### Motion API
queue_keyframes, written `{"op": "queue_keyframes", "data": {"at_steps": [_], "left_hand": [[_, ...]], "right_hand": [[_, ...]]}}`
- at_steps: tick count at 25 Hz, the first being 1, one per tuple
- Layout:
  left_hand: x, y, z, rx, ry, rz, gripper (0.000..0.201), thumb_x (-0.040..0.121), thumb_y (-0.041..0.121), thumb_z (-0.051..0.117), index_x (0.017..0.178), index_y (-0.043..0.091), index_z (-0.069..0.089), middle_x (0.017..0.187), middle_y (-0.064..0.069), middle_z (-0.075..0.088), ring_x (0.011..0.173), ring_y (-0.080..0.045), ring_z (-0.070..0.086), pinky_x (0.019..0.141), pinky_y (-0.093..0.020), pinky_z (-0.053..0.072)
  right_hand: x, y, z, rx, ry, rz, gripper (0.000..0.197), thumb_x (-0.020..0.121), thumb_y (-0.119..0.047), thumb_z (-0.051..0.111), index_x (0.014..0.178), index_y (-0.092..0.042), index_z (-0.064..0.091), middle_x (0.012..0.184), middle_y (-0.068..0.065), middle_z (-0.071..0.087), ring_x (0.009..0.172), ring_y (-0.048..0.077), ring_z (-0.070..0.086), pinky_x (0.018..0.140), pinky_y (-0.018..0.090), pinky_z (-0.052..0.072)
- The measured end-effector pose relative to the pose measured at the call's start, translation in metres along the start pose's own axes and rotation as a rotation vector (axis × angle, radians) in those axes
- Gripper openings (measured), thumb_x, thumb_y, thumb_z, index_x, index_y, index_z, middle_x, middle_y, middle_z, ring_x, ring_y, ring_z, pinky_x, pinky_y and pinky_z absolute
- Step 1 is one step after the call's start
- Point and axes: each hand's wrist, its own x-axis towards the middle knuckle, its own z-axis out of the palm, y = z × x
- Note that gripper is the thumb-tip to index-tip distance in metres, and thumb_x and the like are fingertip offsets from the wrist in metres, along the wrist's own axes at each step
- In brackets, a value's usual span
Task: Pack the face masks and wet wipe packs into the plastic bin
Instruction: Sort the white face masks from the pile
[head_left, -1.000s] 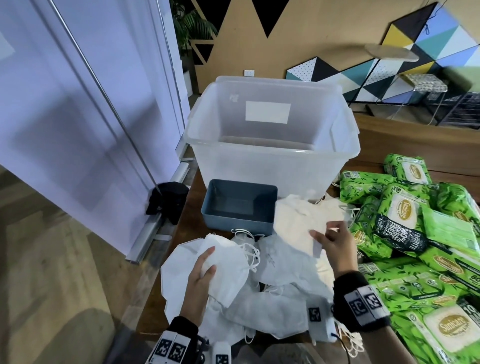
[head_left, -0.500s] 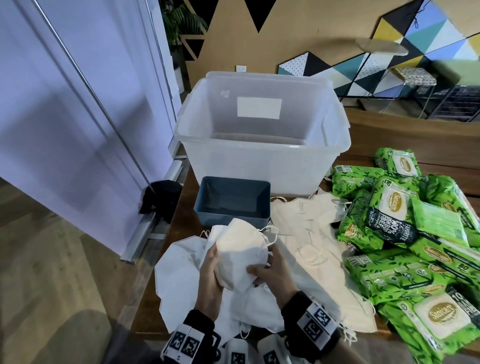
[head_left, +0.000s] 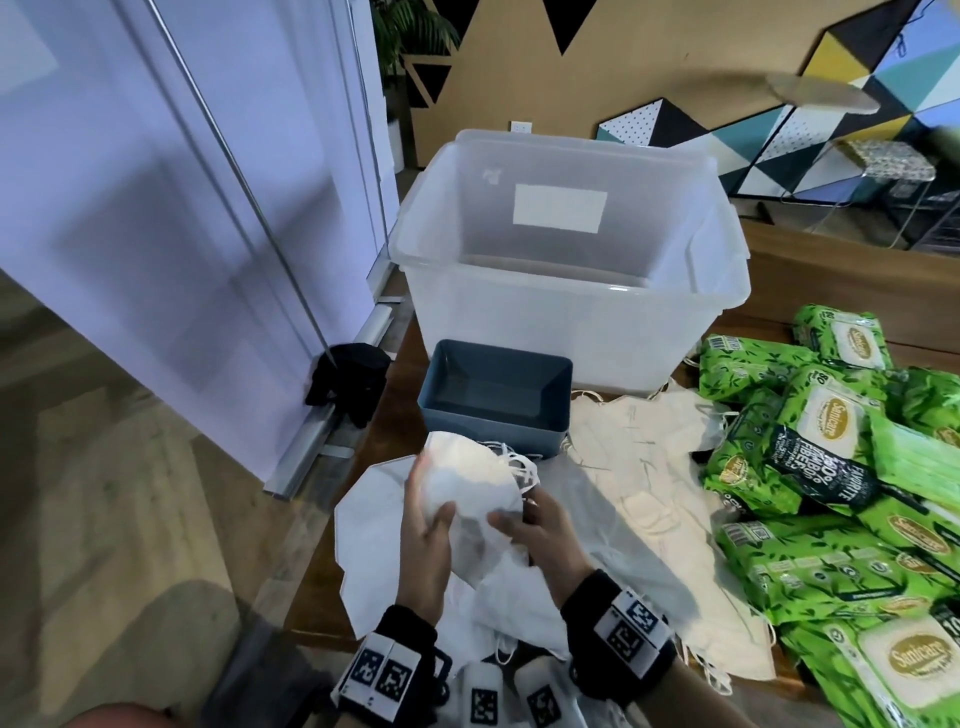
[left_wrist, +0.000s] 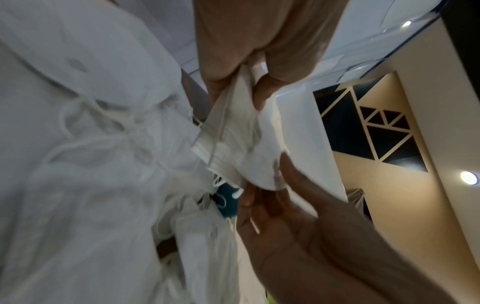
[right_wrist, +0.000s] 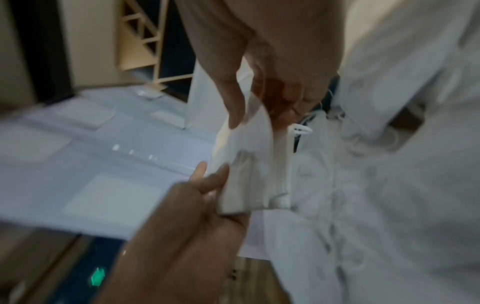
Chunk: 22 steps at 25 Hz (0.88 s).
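Both hands hold a small stack of white face masks (head_left: 470, 480) just above the table, in front of the blue tray. My left hand (head_left: 428, 525) grips its left side with the thumb on top; in the left wrist view the left hand (left_wrist: 241, 88) pinches the mask stack (left_wrist: 233, 144). My right hand (head_left: 519, 522) pinches the right edge; the right wrist view shows that right hand (right_wrist: 257, 111) on the stack (right_wrist: 255, 164). More loose masks (head_left: 639, 457) lie under and around the hands. Green wet wipe packs (head_left: 831, 441) are heaped at the right. The clear plastic bin (head_left: 519, 283) stands open behind.
A small blue tray (head_left: 493, 389) sits between the hands and the bin. The wooden table's left edge (head_left: 311, 571) is close to my left hand, and a purple partition (head_left: 156, 208) with a black foot (head_left: 348, 379) stands beyond it.
The right hand brought its mask over to the left hand's mask. Both hands now hold the gathered stack together, a little higher and nearer the blue tray.
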Motion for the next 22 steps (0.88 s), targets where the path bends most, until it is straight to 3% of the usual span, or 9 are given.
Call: {"op": "queue_keyframes", "data": {"at_steps": [2,4,6,9,12,14,16,19,22], "left_hand": [[0.002,0.008,-0.017,0.014,0.0,0.087,0.058,0.09,0.03,0.057,0.141,0.039,0.031,0.144,0.025,0.037,0.133,0.002,0.036,0.11,-0.023,0.033],[0.005,0.015,-0.042,0.06,-0.001,0.113,0.043,0.095,0.013,0.05,0.133,0.033,0.048,0.139,0.021,0.048,0.13,0.001,0.04,0.111,-0.027,0.032],[0.009,0.014,-0.076,0.1,0.043,0.098,0.035,0.094,0.009,0.049,0.122,0.029,0.059,0.129,0.02,0.057,0.127,-0.001,0.046,0.111,-0.032,0.032],[0.014,0.013,-0.129,0.019,0.181,0.043,0.033,0.09,0.015,0.049,0.119,0.023,0.063,0.129,0.01,0.059,0.126,-0.018,0.049,0.111,-0.049,0.033],[0.013,0.017,-0.158,-0.041,0.233,0.017,0.036,0.086,0.017,0.052,0.121,0.012,0.06,0.134,-0.006,0.055,0.126,-0.03,0.048,0.108,-0.049,0.036],[0.013,0.017,-0.164,-0.014,0.202,0.033,0.039,0.084,0.02,0.054,0.123,0.017,0.059,0.135,-0.004,0.054,0.127,-0.028,0.048,0.109,-0.049,0.034],[0.017,0.012,-0.168,0.008,0.189,0.033,0.037,0.091,0.011,0.053,0.126,0.023,0.058,0.137,0.0,0.053,0.13,-0.024,0.046,0.111,-0.052,0.032],[0.026,0.003,-0.169,0.009,0.18,0.017,0.044,0.089,0.014,0.055,0.129,0.032,0.054,0.14,0.008,0.049,0.134,-0.018,0.041,0.112,-0.051,0.029],[0.034,0.006,-0.163,0.005,0.126,-0.004,0.045,0.088,0.014,0.057,0.127,0.036,0.055,0.14,0.01,0.048,0.133,-0.017,0.042,0.112,-0.05,0.031]], "right_hand": [[0.009,-0.003,0.003,0.291,0.125,0.036,0.023,0.082,0.011,0.059,0.081,-0.01,0.051,0.067,-0.003,0.061,0.061,0.006,0.06,0.055,0.015,0.044],[0.023,-0.003,0.01,0.472,0.178,0.075,0.031,0.081,0.015,0.056,0.077,-0.015,0.049,0.073,0.001,0.061,0.069,0.009,0.066,0.061,0.018,0.047],[0.038,0.003,0.023,0.374,0.129,0.048,0.031,0.081,0.016,0.056,0.081,-0.014,0.05,0.074,0.0,0.062,0.07,0.009,0.065,0.061,0.019,0.048],[0.055,0.024,0.053,-0.356,-0.077,-0.036,0.024,0.082,-0.004,0.066,0.098,-0.012,0.049,0.092,0.002,0.057,0.085,0.015,0.054,0.072,0.02,0.046],[0.062,0.06,0.078,-1.246,-0.181,-0.074,0.063,0.075,-0.04,0.071,0.125,-0.011,0.044,0.121,0.005,0.043,0.116,0.023,0.037,0.1,0.031,0.033],[0.061,0.074,0.09,-1.371,-0.166,-0.189,0.07,0.073,-0.042,0.072,0.128,-0.011,0.041,0.126,0.007,0.04,0.119,0.025,0.034,0.104,0.033,0.031],[0.065,0.079,0.094,-1.286,-0.117,-0.241,0.058,0.075,-0.033,0.072,0.122,-0.013,0.044,0.122,0.004,0.043,0.115,0.023,0.037,0.099,0.029,0.033],[0.074,0.067,0.082,-0.767,-0.001,-0.073,0.028,0.078,-0.016,0.072,0.094,-0.021,0.05,0.098,0.003,0.056,0.093,0.02,0.05,0.077,0.024,0.04],[0.069,0.035,0.052,-0.427,0.075,-0.054,0.025,0.082,-0.012,0.068,0.081,-0.027,0.048,0.084,0.001,0.063,0.074,0.016,0.057,0.065,0.023,0.044]]}}
